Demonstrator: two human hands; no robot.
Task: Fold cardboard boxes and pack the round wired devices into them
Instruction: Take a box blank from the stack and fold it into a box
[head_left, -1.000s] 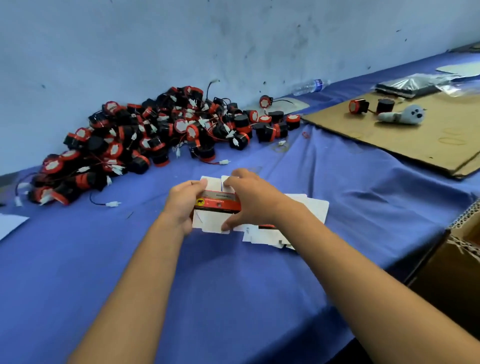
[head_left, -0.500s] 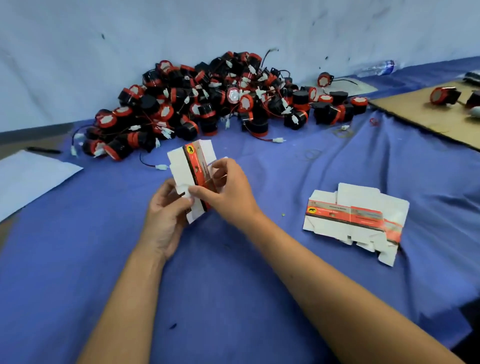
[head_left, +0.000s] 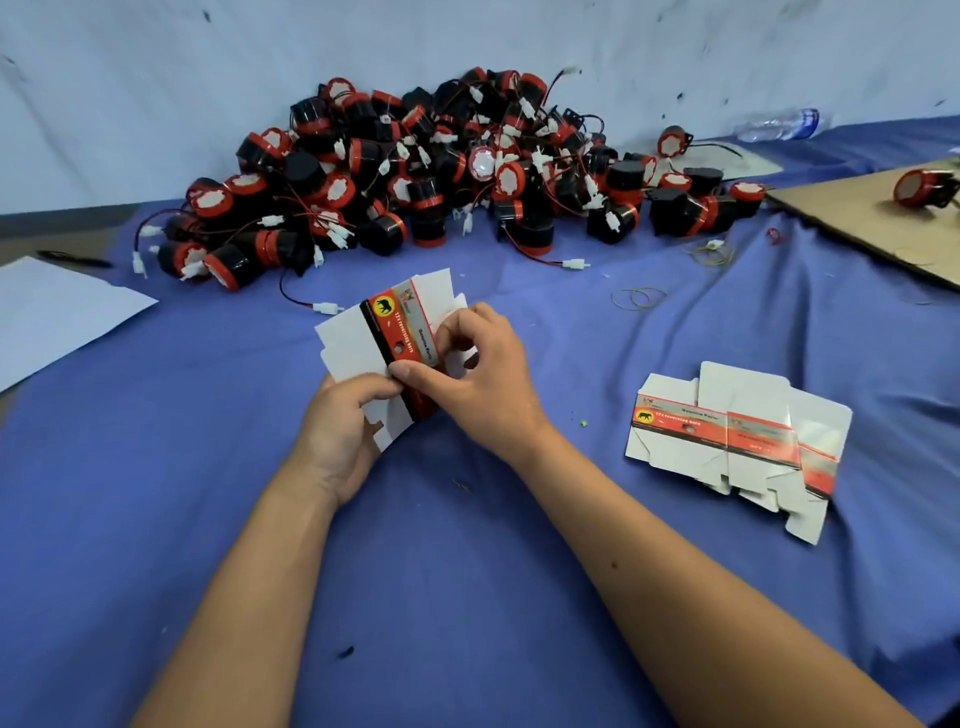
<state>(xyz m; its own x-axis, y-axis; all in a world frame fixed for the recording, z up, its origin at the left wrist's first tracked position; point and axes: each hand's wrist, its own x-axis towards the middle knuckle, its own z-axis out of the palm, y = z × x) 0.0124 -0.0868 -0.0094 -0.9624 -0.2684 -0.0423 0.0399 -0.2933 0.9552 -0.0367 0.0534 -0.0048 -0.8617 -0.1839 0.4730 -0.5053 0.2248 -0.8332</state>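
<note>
A flat white carton blank with a red and grey printed band (head_left: 395, 327) stands tilted above the blue cloth, held by both hands. My left hand (head_left: 343, 426) grips its lower edge from below. My right hand (head_left: 478, 374) pinches the printed band, thumb on the front and fingers curled behind a flap. A small stack of more flat blanks (head_left: 727, 441) lies on the cloth to the right. A big heap of round black and red wired devices (head_left: 441, 171) sits against the wall behind the hands.
A white paper sheet (head_left: 57, 317) and a black pen (head_left: 72, 258) lie at the left. A brown cardboard sheet (head_left: 857, 218) with one device (head_left: 919, 188) lies at the far right. Rubber bands (head_left: 639, 298) and a plastic bottle (head_left: 779, 124) lie behind.
I have lifted one blank off the stack and brought it to the left, in front of the heap. It now stands tilted between both hands, and my right fingers have moved behind a flap.
</note>
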